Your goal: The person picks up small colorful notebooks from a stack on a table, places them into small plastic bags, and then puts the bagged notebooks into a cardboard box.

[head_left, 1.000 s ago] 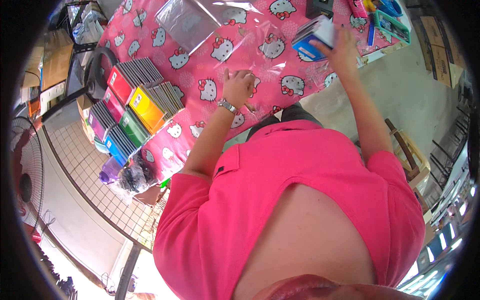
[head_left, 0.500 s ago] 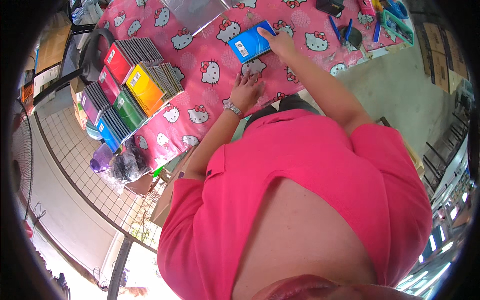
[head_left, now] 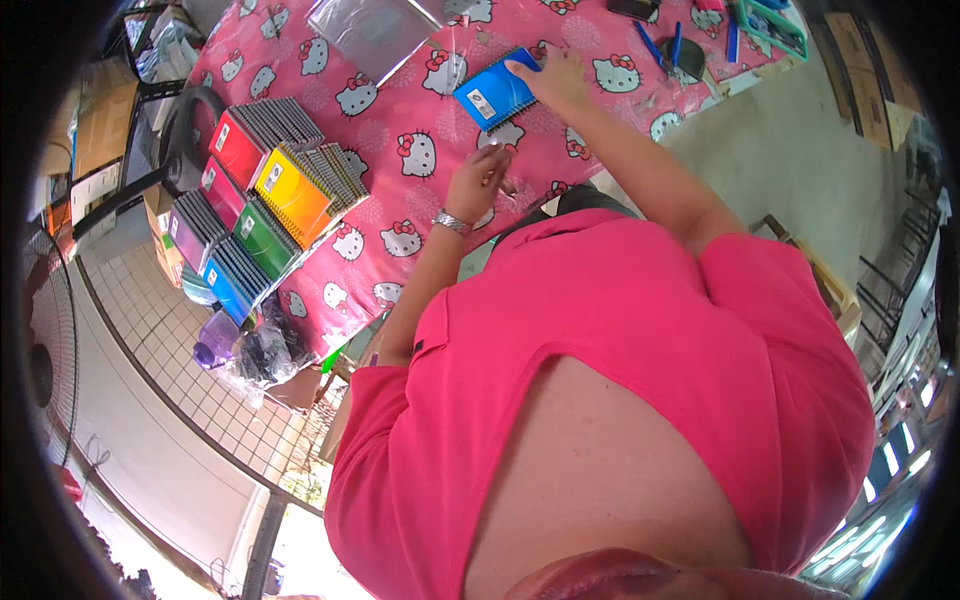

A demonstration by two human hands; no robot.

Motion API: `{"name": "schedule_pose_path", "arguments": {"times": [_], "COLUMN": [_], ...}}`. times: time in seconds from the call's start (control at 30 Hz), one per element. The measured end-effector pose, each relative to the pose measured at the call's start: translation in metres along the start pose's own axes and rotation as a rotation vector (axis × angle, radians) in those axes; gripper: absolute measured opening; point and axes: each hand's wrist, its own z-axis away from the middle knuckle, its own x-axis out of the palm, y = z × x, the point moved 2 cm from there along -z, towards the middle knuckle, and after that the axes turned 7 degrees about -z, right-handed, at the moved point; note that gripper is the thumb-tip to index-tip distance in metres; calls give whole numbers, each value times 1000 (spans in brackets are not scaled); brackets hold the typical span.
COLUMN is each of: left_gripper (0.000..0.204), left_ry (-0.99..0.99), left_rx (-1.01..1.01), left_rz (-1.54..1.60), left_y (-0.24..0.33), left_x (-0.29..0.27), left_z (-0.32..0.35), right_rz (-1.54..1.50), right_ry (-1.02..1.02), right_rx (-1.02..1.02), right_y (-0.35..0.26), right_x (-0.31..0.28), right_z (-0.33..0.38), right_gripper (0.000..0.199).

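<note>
A blue spiral notebook (head_left: 494, 92) with a white label lies tilted on the pink patterned tablecloth (head_left: 385, 195). At its right end, my right hand (head_left: 558, 80) grips it, thumb on the cover; the other fingers are partly hidden. Just below the notebook's near side is my left hand (head_left: 478, 183), its fingers loosely bent with the thumb apart. I see nothing held in it, and a metal bracelet circles that wrist. Stacks of spiral notebooks stand to the left, among them red (head_left: 236, 150), yellow (head_left: 290, 190), green (head_left: 262, 240), purple (head_left: 190, 228) and blue (head_left: 228, 288) ones.
A clear plastic sheet (head_left: 375, 35) lies at the far edge. Blue-handled pliers (head_left: 660, 48), a dark round object (head_left: 688, 60) and a green basket (head_left: 775, 30) sit far right. Left of the table are a fan (head_left: 45, 350), a purple container (head_left: 215, 338) and crumpled plastic (head_left: 268, 350).
My left hand has gone from fingers spread flat on the cloth to fingers bent. My right hand keeps its hold on the blue notebook. The whole view has shifted slightly.
</note>
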Motion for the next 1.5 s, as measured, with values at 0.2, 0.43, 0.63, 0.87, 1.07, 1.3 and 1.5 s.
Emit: {"name": "schedule_pose_path", "arguments": {"times": [0.2, 0.43, 0.63, 0.87, 1.07, 1.3, 1.5], "left_gripper": [27, 20, 53, 75, 57, 28, 48], "left_ry": [242, 683, 315, 230, 303, 395, 919], "left_rx": [-112, -353, 286, -26, 6, 178, 160], "left_rz": [18, -284, -659, -910, -871, -735, -763], "left_y": [4, -16, 50, 51, 66, 40, 36], "left_x": [-39, -53, 30, 50, 44, 8, -16], "left_z": [-17, -23, -26, -43, -51, -77, -101], "right_rz": [430, 355, 309, 101, 166, 347, 208], "right_ry": [-461, -831, -901, -957, -383, -338, -173], "right_rx": [-1008, -836, -870, -805, -965, -1335, -1226], "right_y": [-60, -56, -58, -58, -75, -86, -38], "right_x": [-56, -22, -9, -2, 35, 25, -11], "right_z": [42, -31, -40, -62, -105, -79, 3], "right_gripper": [63, 12, 9, 24, 20, 19, 33]}}
